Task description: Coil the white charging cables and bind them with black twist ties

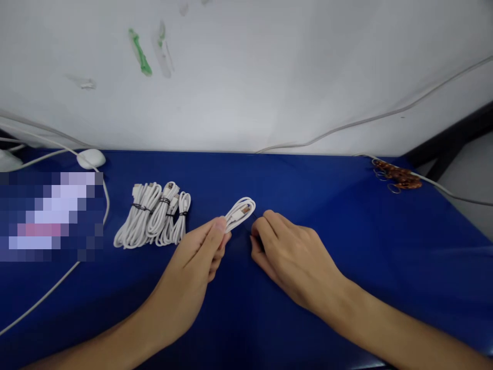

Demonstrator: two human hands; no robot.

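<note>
One white cable: a slim, smooth-sheathed white cable wound into a flat oval loop (236,216) sat between the two hands, over the blue flat-topped table (346,231); its white plug with a bare metal tip (245,210) lay inside the loop.
Left hand: the bare left hand (200,252) was clamped on the loop's near end, thumb on top and fingers curled beneath.
Right hand: the bare right hand (288,252) was bent at the knuckles, its thumb and forefinger drawn close together; whether they gripped anything, I could not tell.
Loop's long axis: it ran from the left thumb up and rightward, slanting away from the person, with the plug lying roughly along it.
Loop to right fingertips: this gap seemed the relation that counted. The free end stood just beside them, up and a little left, with a narrow strip of blue between.
Nearer hand: the left, already in contact; the right was close but apart from the white coil.
Tied bundles: a cluster of white looped cable bundles (138,221), cinched with thin black ties (184,213), lay left of the loop, just beyond the left hand.
Far right corner: a brown clump with metal rings (400,174) lay well apart from both hands.
</note>
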